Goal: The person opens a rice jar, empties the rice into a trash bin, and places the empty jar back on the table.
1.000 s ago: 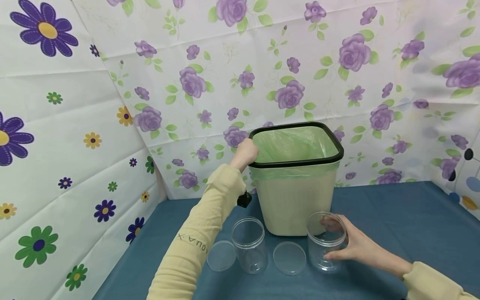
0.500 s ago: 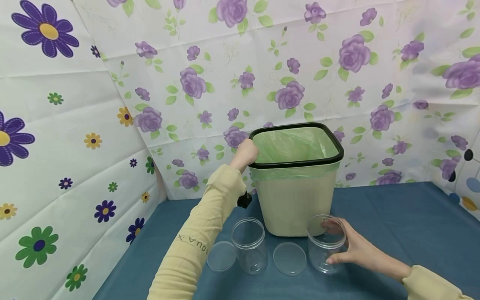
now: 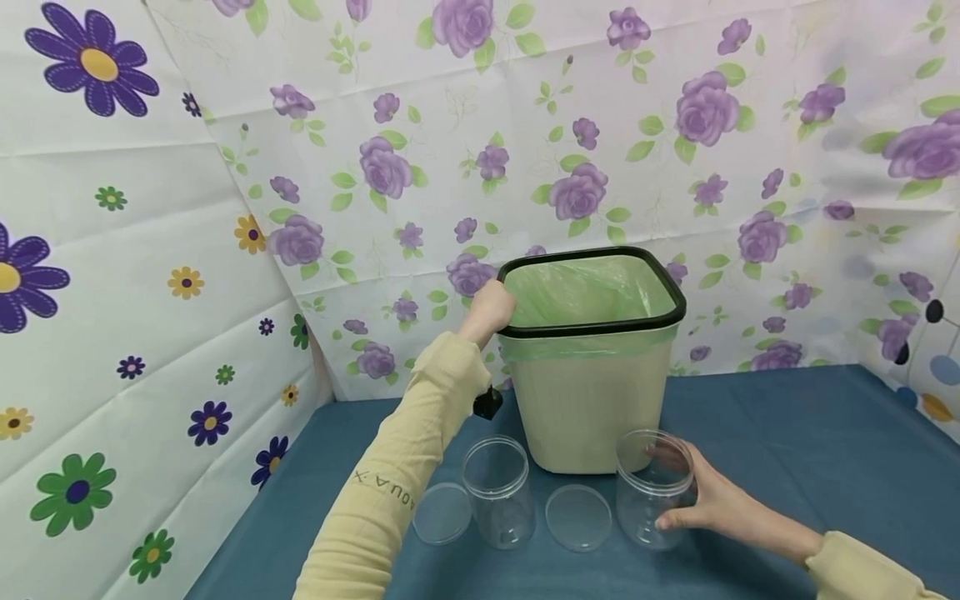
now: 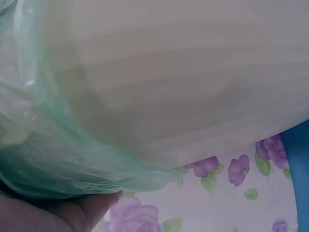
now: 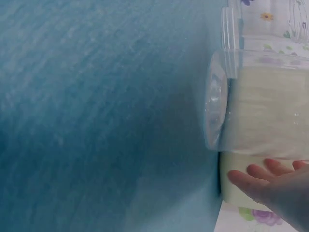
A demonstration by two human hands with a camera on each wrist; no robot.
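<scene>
A cream trash bin [image 3: 592, 408] with a black rim and a green liner bag [image 3: 585, 292] stands upright on the table. My left hand [image 3: 489, 310] grips the left corner of its rim; in the left wrist view, part of that hand [image 4: 72, 212] shows below the liner's edge. In front of the bin's right side stands a clear plastic jar [image 3: 648, 492] without a lid. My right hand [image 3: 712, 492] holds it from the right, thumb across the front and fingers behind, seen through the wall. The right wrist view shows the fingers [image 5: 258, 181] alongside the jar [image 5: 260, 106].
Another lidless clear jar [image 3: 498, 500] stands further left. Two round clear lids lie flat: one lid [image 3: 442, 514] left of that jar, the other lid [image 3: 579, 518] between the jars. Flowered sheets [image 3: 420, 167] hang behind and at the sides of the blue tabletop [image 3: 787, 450].
The right jar has shifted slightly toward me and to the right with my right hand, whose thumb has drawn back a little toward the jar's right side. The left hand keeps its place.
</scene>
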